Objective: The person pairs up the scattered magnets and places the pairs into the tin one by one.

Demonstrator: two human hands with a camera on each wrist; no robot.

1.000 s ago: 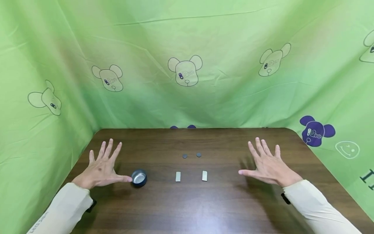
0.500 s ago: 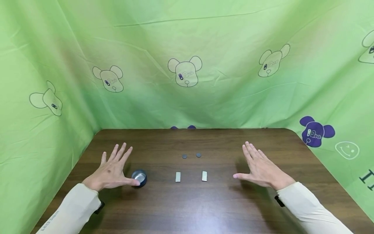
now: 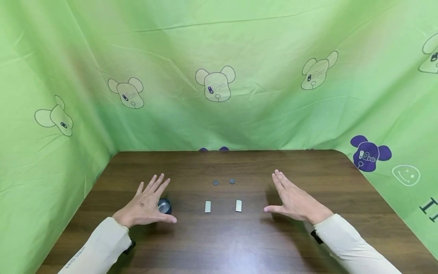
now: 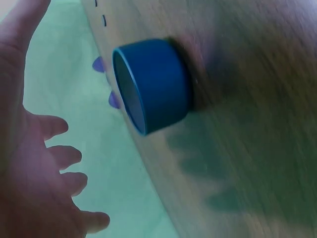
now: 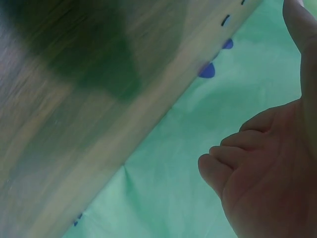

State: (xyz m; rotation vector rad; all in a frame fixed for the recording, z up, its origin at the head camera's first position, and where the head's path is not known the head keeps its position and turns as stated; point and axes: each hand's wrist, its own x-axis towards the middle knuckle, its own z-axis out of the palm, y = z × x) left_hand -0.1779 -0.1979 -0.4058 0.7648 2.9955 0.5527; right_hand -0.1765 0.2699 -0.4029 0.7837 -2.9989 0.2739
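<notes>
My left hand (image 3: 147, 205) hovers above the table with fingers straight and thumb spread. Below it stands a small round dark blue cup (image 4: 158, 82) with a silvery metal inside, partly covered by the hand in the head view; in the left wrist view it sits apart from the fingers. Holding nothing, my right hand (image 3: 295, 201) is over the right side of the table, its fingers straight and close together, thumb out toward the middle. Between the hands lie two pale rectangular pieces (image 3: 208, 206) and, farther back, two small dark discs (image 3: 215, 182).
The brown wood-grain table (image 3: 219, 243) has rounded far corners. Green cloth (image 3: 219, 121) printed with bear heads hangs behind it and along both sides.
Both hands have moved inward, the left one to the right until it is over the cup, the right one to the left. The right fingers have drawn together. The things on the table stayed put.
</notes>
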